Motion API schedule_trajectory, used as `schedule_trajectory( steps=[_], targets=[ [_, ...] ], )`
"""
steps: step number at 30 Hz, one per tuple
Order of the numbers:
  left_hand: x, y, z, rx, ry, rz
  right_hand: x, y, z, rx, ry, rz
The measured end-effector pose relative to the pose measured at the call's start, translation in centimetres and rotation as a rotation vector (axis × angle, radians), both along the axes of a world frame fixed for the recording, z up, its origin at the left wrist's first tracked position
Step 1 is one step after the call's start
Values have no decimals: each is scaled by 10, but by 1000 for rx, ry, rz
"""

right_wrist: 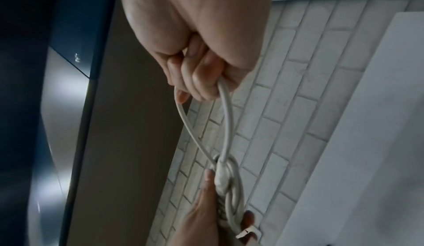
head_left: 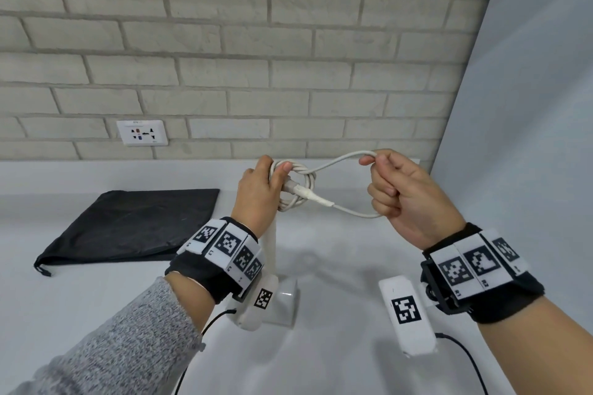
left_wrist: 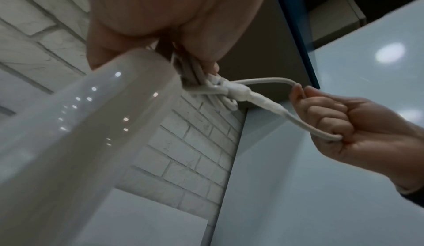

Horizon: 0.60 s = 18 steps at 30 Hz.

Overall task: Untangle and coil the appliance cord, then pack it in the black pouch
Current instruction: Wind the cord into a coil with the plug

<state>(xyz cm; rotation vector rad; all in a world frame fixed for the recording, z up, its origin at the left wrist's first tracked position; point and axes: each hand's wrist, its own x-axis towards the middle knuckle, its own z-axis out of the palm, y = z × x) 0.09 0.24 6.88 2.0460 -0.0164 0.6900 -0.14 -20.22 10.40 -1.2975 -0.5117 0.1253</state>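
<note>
White cord (head_left: 337,161) ran between the two hands, held up above the worktop (head_left: 96,305). The left hand (head_left: 256,196) had its grip clenched round a bundle of coiled loops (head_left: 300,183), the thumb pressing them from the front; the same hand also held the top of a glossy white appliance (left_wrist: 75,141) that stood up from the worktop below. From the coil a thickened, tape-wrapped stretch (head_left: 316,199) led out to the right. The right hand (head_left: 404,199) was fisted, pinching the far end of one long open loop of cord. To the left, well apart from the hands, the black pouch (head_left: 128,228) lay flat on the worktop. Behind it a wall socket (head_left: 141,137) sat in the pale brick wall (head_left: 288,42).
</note>
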Motion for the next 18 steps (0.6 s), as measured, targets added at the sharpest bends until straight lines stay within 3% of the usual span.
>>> schedule_trajectory(
  steps=[4,9,12,18],
  targets=[
    [0,-3,9,-203,117,-27,-1,-3,10,41,60,68],
    [7,5,16,-498,279,-211,-2,0,3,435,247,199],
    [7,17,24,-721,302,-329,4,0,-20,266,181,83],
    [1,21,23,-687,265,-314,21,-10,-45,-130,35,-131]
  ],
)
